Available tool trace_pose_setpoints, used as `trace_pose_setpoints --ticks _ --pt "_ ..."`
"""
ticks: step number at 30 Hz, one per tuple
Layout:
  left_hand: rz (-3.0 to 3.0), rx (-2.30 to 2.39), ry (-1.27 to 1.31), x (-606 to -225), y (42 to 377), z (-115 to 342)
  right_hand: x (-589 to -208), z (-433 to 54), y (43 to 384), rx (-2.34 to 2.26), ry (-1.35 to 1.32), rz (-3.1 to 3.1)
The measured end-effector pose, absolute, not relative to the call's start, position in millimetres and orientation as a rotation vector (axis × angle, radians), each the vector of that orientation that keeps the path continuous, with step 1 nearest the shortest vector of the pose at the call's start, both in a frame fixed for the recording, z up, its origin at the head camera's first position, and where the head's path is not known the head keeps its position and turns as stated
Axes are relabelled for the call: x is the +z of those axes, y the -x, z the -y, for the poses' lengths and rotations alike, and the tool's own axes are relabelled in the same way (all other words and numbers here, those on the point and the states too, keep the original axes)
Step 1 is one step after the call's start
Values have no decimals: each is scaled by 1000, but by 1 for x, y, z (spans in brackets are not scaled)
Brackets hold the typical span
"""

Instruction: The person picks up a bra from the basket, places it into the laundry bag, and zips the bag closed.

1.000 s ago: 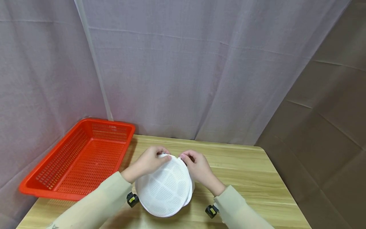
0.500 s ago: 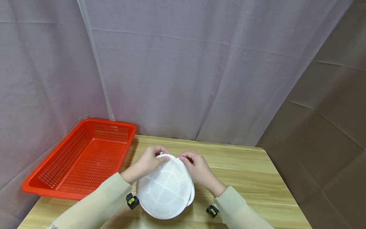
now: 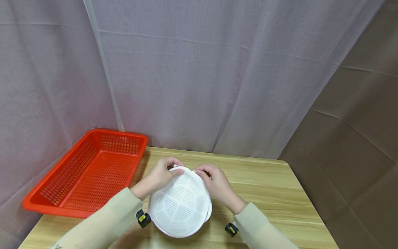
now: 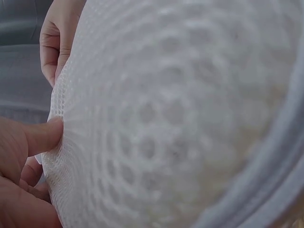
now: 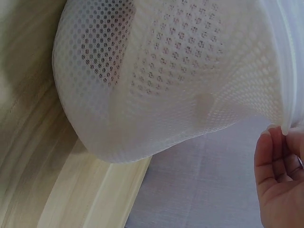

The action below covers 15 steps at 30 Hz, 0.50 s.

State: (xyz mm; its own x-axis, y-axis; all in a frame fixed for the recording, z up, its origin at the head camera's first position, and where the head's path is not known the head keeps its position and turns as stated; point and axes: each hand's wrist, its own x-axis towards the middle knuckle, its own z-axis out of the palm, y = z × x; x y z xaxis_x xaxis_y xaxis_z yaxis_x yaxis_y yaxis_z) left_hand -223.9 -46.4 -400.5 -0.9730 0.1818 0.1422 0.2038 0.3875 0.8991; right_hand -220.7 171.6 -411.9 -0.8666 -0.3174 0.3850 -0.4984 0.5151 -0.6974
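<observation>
A round white mesh laundry bag is held up over the table, its broad netted face toward me in the head view. My left hand pinches the top rim, thumb on the near face and fingers behind. Just right of it, my right hand pinches the same rim between thumb and fingertips. In the right wrist view, those fingertips are at the end of a smooth white edge band. The left thumb presses the mesh in the left wrist view. Whatever lies inside the bag is hidden.
A red plastic basket with slotted walls stands at the left of the wooden table. Grey-purple curtain hangs behind the table, and brown cloth covers the right side.
My right fingertips have shifted slightly left along the rim, nearer the left hand. The bag has moved a little to the right; both hands keep their hold.
</observation>
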Motion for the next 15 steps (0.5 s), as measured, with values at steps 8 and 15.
trace_pose_setpoints --ticks 8,15 --pt "2615 -1604 432 -406 227 51 -417 -171 221 1265 -754 2516" --pt "2619 -1579 436 -409 227 56 -419 -172 220 1236 -746 2542"
